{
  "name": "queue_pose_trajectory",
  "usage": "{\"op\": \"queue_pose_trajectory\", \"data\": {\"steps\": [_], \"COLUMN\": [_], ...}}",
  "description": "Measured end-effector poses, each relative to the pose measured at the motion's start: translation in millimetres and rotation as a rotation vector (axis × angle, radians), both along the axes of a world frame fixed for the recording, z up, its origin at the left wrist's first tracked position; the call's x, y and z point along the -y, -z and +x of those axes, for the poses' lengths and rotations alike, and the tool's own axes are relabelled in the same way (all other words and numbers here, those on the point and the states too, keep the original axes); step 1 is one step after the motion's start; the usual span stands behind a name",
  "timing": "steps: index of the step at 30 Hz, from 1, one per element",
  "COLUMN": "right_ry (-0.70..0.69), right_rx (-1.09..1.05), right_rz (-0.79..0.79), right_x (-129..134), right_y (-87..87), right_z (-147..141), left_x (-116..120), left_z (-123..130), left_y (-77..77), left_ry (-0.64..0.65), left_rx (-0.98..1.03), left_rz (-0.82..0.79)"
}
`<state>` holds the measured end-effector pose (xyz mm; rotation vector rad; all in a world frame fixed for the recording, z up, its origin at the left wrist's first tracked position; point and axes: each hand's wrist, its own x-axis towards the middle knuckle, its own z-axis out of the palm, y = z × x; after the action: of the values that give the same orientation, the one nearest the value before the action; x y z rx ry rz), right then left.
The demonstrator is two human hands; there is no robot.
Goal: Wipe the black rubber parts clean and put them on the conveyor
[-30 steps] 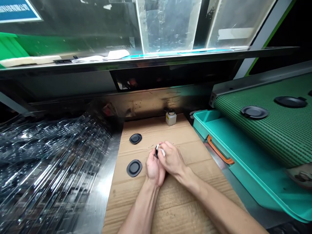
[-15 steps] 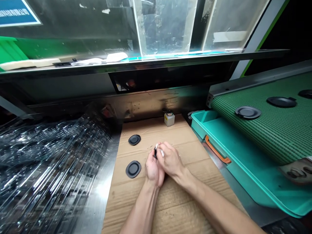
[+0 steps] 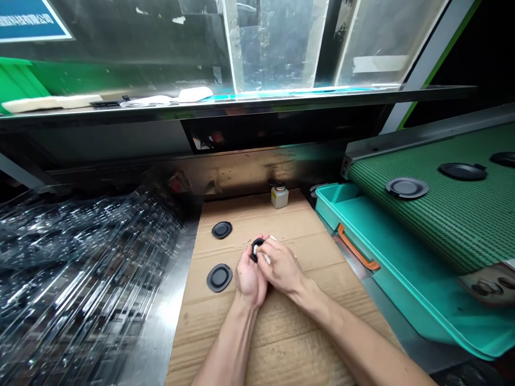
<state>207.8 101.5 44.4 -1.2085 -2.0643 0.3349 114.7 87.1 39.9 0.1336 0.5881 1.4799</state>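
My left hand (image 3: 249,276) is closed round a small black round lid (image 3: 254,255), its upper face turned up toward me. In my right hand (image 3: 281,266) is a white wiping cloth (image 3: 256,250), pinched in the fingers and touching the lid's face. Most of the cloth is hidden by the fingers, so its full shape cannot be made out. On the cardboard sheet (image 3: 306,332) left of my hands lie two similar lids, a far one (image 3: 221,230) and a nearer one (image 3: 219,277).
A small square bottle (image 3: 279,197) stands at the cardboard's back edge. Clear plastic-wrapped parts (image 3: 80,279) fill the left side. At right, a teal bin (image 3: 386,236) with an orange handle sits beside a green conveyor belt (image 3: 454,214) carrying several black lids. A metal shelf (image 3: 281,98) crosses above.
The held lid has tilted so that more of its face shows, and the cloth now lies against it. On the belt the lids have shifted slightly left.
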Motion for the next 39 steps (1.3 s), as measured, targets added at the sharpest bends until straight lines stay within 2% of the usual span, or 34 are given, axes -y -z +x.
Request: {"op": "queue_pose_trajectory", "data": {"steps": [2,5,9,13,14,18,22,23,26,30,33,37,39], "right_ry": [0.018,-0.038,0.059,-0.155,-0.173,-0.022,-0.223,-0.216,-0.079,-0.190,-0.068,-0.132,-0.013], "right_rx": [0.034,0.095,0.080,0.094,0.109,0.095,0.111,0.120,0.105,0.120,0.127,0.134,0.131], "right_rz": [0.003,-0.022,-0.003,0.021,0.006,0.007,0.022,0.008,0.015,0.040,0.043,0.076,0.050], "right_x": [0.8,3.1,3.6,0.6,-0.2,-2.8,-4.9,-5.4,-6.7,-6.3,-4.1,-5.1,-9.8], "right_y": [-1.0,-2.9,-5.2,-6.2,-6.3,-6.6,-6.6,-6.7,-7.4,-8.8,-9.3,-11.0,-12.0], "right_z": [1.7,4.9,4.7,6.0,7.6,13.6,16.4,17.1,18.4,16.9,12.8,16.5,30.1], "left_x": [-0.6,-1.0,-0.4,-0.4,-0.6,-0.5,-0.3,-0.4,-0.6,0.0,0.2,-2.6,-4.9], "left_z": [-0.9,-1.1,0.0,-1.5,-1.5,1.1,1.1,0.9,1.4,3.7,3.5,-3.6,-8.8], "left_y": [-0.7,-1.6,-1.3,-1.1,-1.2,-1.6,-1.2,-1.2,-0.8,0.6,2.1,1.7,-0.3], "left_ry": [-0.021,-0.029,-0.011,-0.017,-0.018,-0.006,-0.013,-0.013,-0.008,-0.002,-0.003,0.004,-0.025], "left_rx": [-0.014,-0.032,-0.024,-0.040,-0.039,-0.028,-0.059,-0.059,-0.058,-0.059,-0.055,-0.030,-0.029], "left_rz": [-0.013,-0.027,0.006,-0.012,-0.017,-0.012,-0.027,-0.025,-0.011,-0.021,-0.016,-0.021,-0.025]}}
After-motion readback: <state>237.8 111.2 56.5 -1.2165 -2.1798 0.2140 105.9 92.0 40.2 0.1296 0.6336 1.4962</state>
